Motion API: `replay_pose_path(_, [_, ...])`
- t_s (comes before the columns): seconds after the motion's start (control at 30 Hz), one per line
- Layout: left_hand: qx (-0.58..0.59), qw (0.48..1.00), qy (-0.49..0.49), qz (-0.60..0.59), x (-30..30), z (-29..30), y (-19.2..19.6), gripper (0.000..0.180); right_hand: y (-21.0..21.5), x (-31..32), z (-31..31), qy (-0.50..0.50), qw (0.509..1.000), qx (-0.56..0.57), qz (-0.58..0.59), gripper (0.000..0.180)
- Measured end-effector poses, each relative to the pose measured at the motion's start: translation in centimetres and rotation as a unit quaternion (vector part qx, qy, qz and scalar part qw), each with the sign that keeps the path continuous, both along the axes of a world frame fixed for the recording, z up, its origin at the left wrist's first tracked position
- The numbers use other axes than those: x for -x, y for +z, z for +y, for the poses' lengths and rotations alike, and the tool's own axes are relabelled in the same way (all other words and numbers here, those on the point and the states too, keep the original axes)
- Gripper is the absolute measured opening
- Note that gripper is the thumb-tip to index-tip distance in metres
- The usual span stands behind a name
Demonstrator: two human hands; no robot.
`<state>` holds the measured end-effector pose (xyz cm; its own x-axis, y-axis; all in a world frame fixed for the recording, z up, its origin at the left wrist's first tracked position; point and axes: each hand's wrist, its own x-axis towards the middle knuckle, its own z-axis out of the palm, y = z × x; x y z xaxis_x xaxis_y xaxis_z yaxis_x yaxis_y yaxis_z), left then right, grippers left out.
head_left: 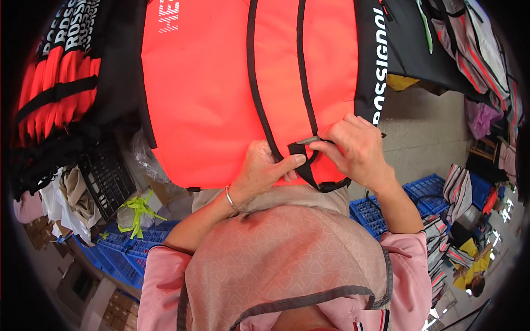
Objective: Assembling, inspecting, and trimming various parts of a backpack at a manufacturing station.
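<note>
A bright red-orange bag panel (204, 105) with black trim and a black side band lies in front of me, its near edge against my apron (281, 248). Near that edge my left hand (262, 171) pinches a black webbing strap (309, 175) between thumb and fingers. Closed around a small grey metal tool (308, 140), my right hand (353, 146) holds its narrow tip at the strap's folded end. The rest of the tool is hidden in the palm, so its exact kind cannot be made out. Two long black straps (255, 71) run up the panel.
At the far left is a stack of similar red and black pieces (61, 94). Blue plastic crates (113, 256) sit low on both sides. Grey pieces with red edging (469, 49) lie on the black surface at far right. Another person in yellow (472, 265) is at lower right.
</note>
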<state>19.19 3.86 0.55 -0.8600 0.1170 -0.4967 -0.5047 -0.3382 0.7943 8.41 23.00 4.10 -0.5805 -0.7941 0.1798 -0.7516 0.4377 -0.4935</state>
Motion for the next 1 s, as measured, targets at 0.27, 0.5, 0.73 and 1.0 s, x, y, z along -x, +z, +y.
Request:
replay_pose_path(0.27, [-0.001,1.0,0.005,0.003,-0.2,0.1,-0.3,0.018,0.3,-1.1,-1.0,-0.177,0.948,0.134,-0.229,0.038])
replay_pose_path(0.5, [-0.035,0.999,0.001,0.016,-0.4,-0.3,0.1,0.017,-1.1,-0.1,-2.9,-0.206,0.825,0.153,-0.503,0.035])
replay_pose_path(0.73, [0.223,0.96,0.04,0.164,-0.8,0.9,-0.2,0.024,-0.4,0.6,-2.7,-0.196,0.813,0.185,-0.516,0.019])
replay_pose_path(1.0, [0.549,0.759,0.107,0.333,-0.2,-0.2,0.2,0.027,-0.2,0.0,-2.3,-0.239,0.784,0.224,-0.527,0.02])
